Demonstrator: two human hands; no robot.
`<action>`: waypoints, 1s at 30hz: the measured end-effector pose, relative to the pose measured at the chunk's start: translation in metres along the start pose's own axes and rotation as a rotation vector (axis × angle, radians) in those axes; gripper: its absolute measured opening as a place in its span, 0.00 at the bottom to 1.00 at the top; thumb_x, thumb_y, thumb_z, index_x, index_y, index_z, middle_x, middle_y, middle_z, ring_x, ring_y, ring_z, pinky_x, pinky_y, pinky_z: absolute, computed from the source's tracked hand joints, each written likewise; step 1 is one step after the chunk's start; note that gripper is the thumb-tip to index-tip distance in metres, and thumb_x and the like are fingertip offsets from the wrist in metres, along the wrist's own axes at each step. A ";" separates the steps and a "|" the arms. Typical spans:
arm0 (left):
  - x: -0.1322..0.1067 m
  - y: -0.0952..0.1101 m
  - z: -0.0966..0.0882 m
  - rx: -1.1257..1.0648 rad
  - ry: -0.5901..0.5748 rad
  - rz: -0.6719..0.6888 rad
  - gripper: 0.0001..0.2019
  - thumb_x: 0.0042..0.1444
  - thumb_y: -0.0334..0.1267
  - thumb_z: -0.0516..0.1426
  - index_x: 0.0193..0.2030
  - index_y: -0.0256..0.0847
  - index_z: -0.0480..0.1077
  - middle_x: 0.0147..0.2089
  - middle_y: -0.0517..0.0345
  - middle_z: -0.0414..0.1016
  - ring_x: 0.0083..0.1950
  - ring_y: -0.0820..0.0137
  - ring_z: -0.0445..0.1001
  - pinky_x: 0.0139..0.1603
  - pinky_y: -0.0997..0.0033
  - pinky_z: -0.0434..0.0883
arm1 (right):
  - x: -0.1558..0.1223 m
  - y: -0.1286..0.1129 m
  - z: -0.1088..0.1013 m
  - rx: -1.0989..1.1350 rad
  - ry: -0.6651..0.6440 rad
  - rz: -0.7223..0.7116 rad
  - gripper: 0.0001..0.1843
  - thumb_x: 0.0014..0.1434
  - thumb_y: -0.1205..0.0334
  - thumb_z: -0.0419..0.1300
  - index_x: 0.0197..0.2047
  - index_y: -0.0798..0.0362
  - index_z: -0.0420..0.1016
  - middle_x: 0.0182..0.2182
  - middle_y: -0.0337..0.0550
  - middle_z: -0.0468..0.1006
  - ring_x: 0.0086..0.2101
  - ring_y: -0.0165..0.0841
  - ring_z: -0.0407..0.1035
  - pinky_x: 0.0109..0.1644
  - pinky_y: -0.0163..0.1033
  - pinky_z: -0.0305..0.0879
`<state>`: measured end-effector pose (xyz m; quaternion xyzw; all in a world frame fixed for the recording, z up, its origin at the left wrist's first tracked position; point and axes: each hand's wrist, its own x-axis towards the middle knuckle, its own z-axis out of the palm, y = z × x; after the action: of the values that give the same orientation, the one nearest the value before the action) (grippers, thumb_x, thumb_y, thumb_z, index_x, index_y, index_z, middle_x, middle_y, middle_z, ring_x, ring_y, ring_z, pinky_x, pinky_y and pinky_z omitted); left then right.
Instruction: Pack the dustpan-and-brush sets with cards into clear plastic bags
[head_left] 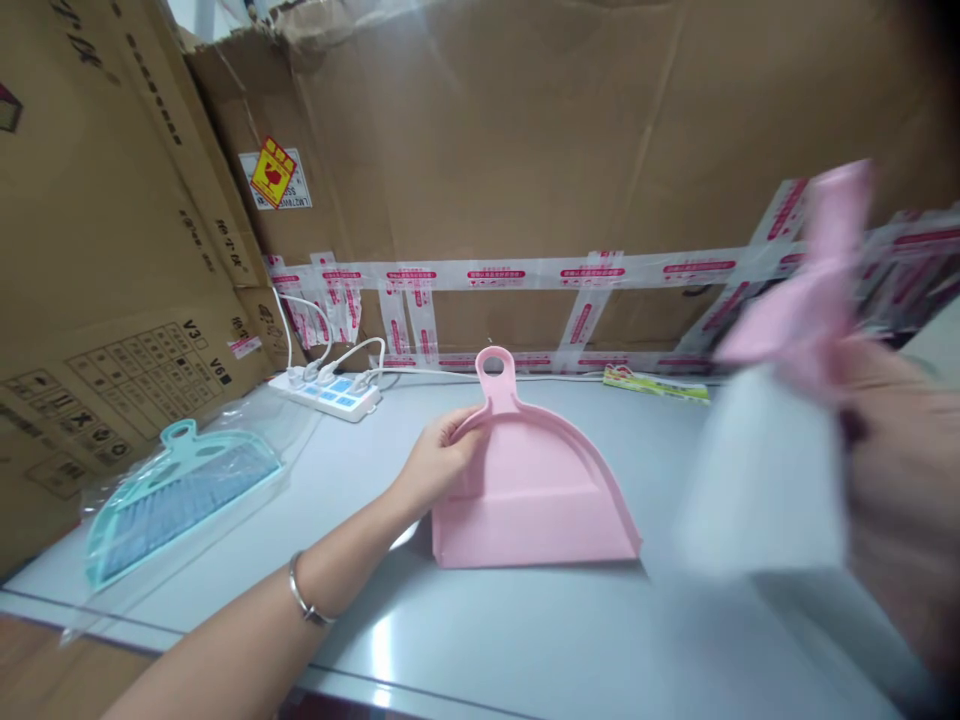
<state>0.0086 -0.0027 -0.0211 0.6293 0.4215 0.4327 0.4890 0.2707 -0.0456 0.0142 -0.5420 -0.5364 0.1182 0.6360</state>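
One pink dustpan (pixel 536 485), looped handle (pixel 502 398), blurred pink-and-white brush (pixel 784 410)

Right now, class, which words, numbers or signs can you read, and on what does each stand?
"V3": left carton.
"V6": same carton.
"LM270W", rest unclear: white label.
Broken-glass sign: yellow sticker.
Too small or blurred to read: print on the packing tape, green-yellow packet and the carton's other characters.

Left forearm (pixel 251 630), lower left of frame: bare; fitted with one slim, silver-coloured bangle (pixel 296 592). Right hand (pixel 896 440), right edge: blurred.
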 end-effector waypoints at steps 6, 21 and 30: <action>0.000 -0.002 0.005 0.031 0.068 -0.029 0.22 0.57 0.54 0.51 0.42 0.37 0.75 0.46 0.54 0.77 0.51 0.61 0.71 0.53 0.67 0.65 | -0.046 -0.005 0.049 -0.018 -0.418 0.022 0.16 0.57 0.45 0.55 0.32 0.50 0.71 0.30 0.42 0.74 0.32 0.35 0.68 0.35 0.37 0.63; 0.002 -0.005 0.007 0.086 0.002 -0.007 0.18 0.51 0.46 0.58 0.43 0.36 0.74 0.43 0.53 0.78 0.45 0.63 0.73 0.45 0.70 0.67 | -0.043 0.028 0.079 -0.023 -0.330 0.065 0.27 0.54 0.46 0.58 0.52 0.50 0.57 0.42 0.46 0.66 0.38 0.35 0.65 0.42 0.43 0.64; 0.015 -0.019 -0.010 0.130 -0.082 -0.209 0.25 0.49 0.57 0.57 0.38 0.33 0.74 0.35 0.52 0.76 0.34 0.66 0.72 0.35 0.71 0.65 | -0.044 0.032 0.084 0.241 -0.733 0.550 0.24 0.52 0.41 0.58 0.44 0.51 0.70 0.42 0.44 0.77 0.42 0.40 0.71 0.38 0.40 0.67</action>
<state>0.0009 0.0170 -0.0366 0.6296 0.4914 0.3250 0.5065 0.1986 -0.0183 -0.0498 -0.5087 -0.5447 0.5273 0.4081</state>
